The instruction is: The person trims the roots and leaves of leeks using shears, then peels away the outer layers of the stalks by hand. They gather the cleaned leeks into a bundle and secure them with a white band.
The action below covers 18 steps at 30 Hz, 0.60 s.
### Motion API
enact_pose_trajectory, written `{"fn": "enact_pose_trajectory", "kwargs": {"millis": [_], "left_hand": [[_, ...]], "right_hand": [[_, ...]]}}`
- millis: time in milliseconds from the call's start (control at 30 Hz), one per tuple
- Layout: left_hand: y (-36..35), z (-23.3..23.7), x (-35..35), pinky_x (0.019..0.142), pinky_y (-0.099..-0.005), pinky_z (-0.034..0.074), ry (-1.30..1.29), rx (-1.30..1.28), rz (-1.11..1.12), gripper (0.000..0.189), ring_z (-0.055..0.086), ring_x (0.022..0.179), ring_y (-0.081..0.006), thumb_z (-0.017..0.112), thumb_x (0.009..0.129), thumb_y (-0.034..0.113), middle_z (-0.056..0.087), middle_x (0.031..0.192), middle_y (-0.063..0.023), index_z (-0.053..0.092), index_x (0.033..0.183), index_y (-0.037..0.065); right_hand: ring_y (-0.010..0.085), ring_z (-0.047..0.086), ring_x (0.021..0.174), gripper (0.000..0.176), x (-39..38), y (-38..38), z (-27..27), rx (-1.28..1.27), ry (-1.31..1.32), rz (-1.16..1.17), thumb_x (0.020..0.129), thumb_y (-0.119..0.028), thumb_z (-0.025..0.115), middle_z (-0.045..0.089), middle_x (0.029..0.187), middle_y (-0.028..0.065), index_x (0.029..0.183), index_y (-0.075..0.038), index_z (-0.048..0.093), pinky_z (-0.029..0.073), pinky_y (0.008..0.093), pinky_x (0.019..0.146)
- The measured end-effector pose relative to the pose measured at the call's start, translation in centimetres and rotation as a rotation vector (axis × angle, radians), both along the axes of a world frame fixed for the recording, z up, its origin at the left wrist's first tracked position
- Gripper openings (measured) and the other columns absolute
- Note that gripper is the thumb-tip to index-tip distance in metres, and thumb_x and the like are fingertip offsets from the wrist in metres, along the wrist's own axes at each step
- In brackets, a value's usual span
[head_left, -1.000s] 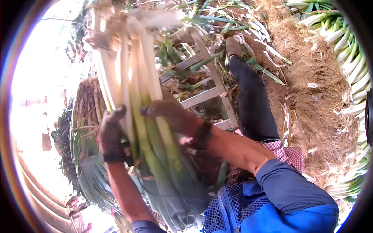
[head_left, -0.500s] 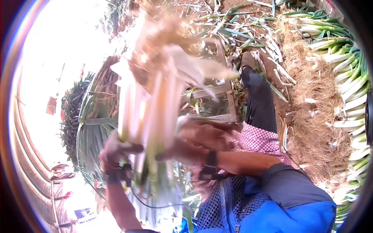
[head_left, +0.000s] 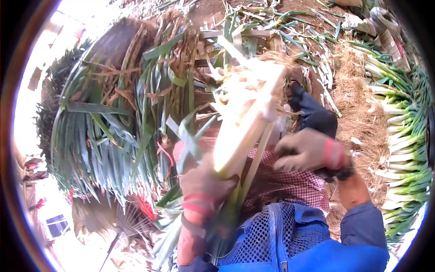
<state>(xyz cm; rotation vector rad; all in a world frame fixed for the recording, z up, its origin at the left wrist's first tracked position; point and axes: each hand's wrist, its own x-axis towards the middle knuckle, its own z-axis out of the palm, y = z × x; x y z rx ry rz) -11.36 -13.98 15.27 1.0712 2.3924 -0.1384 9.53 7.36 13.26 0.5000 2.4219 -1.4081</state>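
Note:
A bunch of leeks (head_left: 242,136) stands tilted in front of me, pale shanks and straggly roots up, green leaves down. My left hand (head_left: 206,179), in a dusty glove with a red cuff, is wrapped round the lower shanks. Gloved too, my right hand (head_left: 303,150) is off to the right of the bunch, thumb and fingers apart and slightly blurred, with nothing visible in it. The checked cloth (head_left: 294,186) over my lap is below that hand. Motion blurs the root end of the bunch.
A tall heap of leeks with hanging green leaves (head_left: 104,131) is at my left. On the right, a long row of leeks (head_left: 403,154) lies with roots (head_left: 353,127) towards me. Loose leaf scraps (head_left: 290,41) litter the soil ahead.
My right hand has come off the leeks and moved right. The bunch, still in my left hand, now leans right with its roots lower. My view has turned, showing more of the left heap.

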Motion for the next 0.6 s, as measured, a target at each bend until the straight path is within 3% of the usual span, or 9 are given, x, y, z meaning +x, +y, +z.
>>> {"fn": "enact_pose_trajectory", "kwargs": {"millis": [33, 100, 200, 300, 333, 367, 433, 500, 600], "left_hand": [[-0.4, -1.8, 0.0, 0.077, -0.0525, 0.06, 0.023, 0.022, -0.03, 0.078, 0.077, 0.082, -0.0401, 0.081, 0.074, 0.058, 0.077, 0.087, -0.0215, 0.064, 0.132, 0.008], [-0.1, -2.8, 0.7, 0.07, -0.0521, 0.058, 0.047, 0.044, -0.091, 0.083, 0.076, 0.076, -0.0382, 0.083, 0.073, 0.06, 0.075, 0.083, -0.0195, 0.064, 0.134, 0.006], [-0.5, -3.9, 1.9, 0.064, -0.0486, 0.057, 0.127, 0.151, -0.216, 0.088, 0.074, 0.072, -0.0351, 0.084, 0.074, 0.061, 0.073, 0.079, -0.0164, 0.063, 0.136, 0.003], [-0.9, -4.5, 2.4, 0.063, -0.0498, 0.056, 0.14, 0.257, -0.299, 0.09, 0.073, 0.071, -0.0348, 0.085, 0.076, 0.062, 0.073, 0.08, -0.016, 0.062, 0.137, 0.0], [-0.8, -4.0, 2.4, 0.058, -0.0492, 0.047, 0.112, 0.287, -0.321, 0.061, 0.068, 0.07, -0.0304, 0.072, 0.089, 0.036, 0.069, 0.077, -0.0132, 0.061, 0.136, -0.002], [-0.8, -4.1, 2.4, 0.058, -0.0492, 0.047, 0.096, 0.289, -0.312, 0.061, 0.068, 0.07, -0.0304, 0.072, 0.089, 0.036, 0.069, 0.077, -0.0132, 0.061, 0.136, -0.002], [-0.8, -4.4, 2.5, 0.059, -0.0488, 0.047, 0.111, 0.265, -0.341, 0.055, 0.068, 0.071, -0.0294, 0.07, 0.09, 0.029, 0.068, 0.077, -0.0114, 0.062, 0.134, -0.003], [-0.8, -4.5, 2.4, 0.059, -0.0481, 0.046, 0.091, 0.246, -0.342, 0.051, 0.066, 0.071, -0.0284, 0.068, 0.09, 0.024, 0.067, 0.076, -0.0102, 0.062, 0.133, -0.003], [-0.9, -4.3, 1.9, 0.059, -0.0474, 0.045, 0.042, 0.234, -0.354, 0.046, 0.066, 0.071, -0.0275, 0.067, 0.09, 0.02, 0.066, 0.075, -0.0087, 0.064, 0.131, -0.002]], "right_hand": [[0.0278, 0.077, 0.085, 0.05, 0.2, 1.0, 1.6, -0.113, 0.236, -0.167, 0.095, -0.04, 0.083, 0.08, 0.095, 0.0148, 0.122, 0.001, 0.074, 0.06, 0.0372, 0.079], [0.0264, 0.079, 0.096, 0.085, -2.1, 3.0, 6.0, -0.109, 0.045, -0.368, 0.093, -0.07, 0.071, 0.079, 0.103, 0.0217, 0.131, 0.005, 0.069, 0.063, 0.039, 0.088], [0.0337, 0.078, 0.099, 0.095, -6.8, 6.2, 3.6, 0.648, 0.29, -0.163, 0.087, -0.073, 0.075, 0.077, 0.109, 0.0248, 0.139, 0.006, 0.062, 0.062, 0.0446, 0.09], [0.0386, 0.077, 0.103, 0.105, -13.1, 6.1, 2.3, 0.726, -0.42, 0.141, 0.084, -0.082, 0.071, 0.077, 0.111, 0.0251, 0.142, 0.004, 0.057, 0.06, 0.0488, 0.09], [0.0401, 0.077, 0.101, 0.108, -14.1, 5.6, 1.3, 0.684, -0.453, 0.206, 0.084, -0.085, 0.069, 0.076, 0.108, 0.0262, 0.142, 0.006, 0.057, 0.06, 0.0482, 0.089], [0.0417, 0.076, 0.098, 0.112, -14.7, 5.0, -0.3, 0.642, -0.486, 0.271, 0.083, -0.088, 0.066, 0.075, 0.104, 0.0273, 0.141, 0.007, 0.056, 0.06, 0.0475, 0.089], [0.0422, 0.076, 0.097, 0.096, -14.6, 3.9, -3.7, 0.805, -0.406, 0.304, 0.084, -0.079, 0.071, 0.077, 0.104, 0.0239, 0.135, 0.001, 0.061, 0.059, 0.0506, 0.088], [0.0426, 0.075, 0.102, 0.09, -15.3, 5.0, -4.0, 0.707, -0.529, 0.333, 0.083, -0.068, 0.077, 0.077, 0.11, 0.0228, 0.141, -0.002, 0.061, 0.057, 0.0517, 0.095], [0.0399, 0.067, 0.124, 0.087, -15.2, 8.5, -3.6, 0.816, -0.42, 0.125, 0.081, -0.054, 0.086, 0.069, 0.134, 0.0244, 0.146, -0.003, 0.058, 0.054, 0.0494, 0.106]]}}
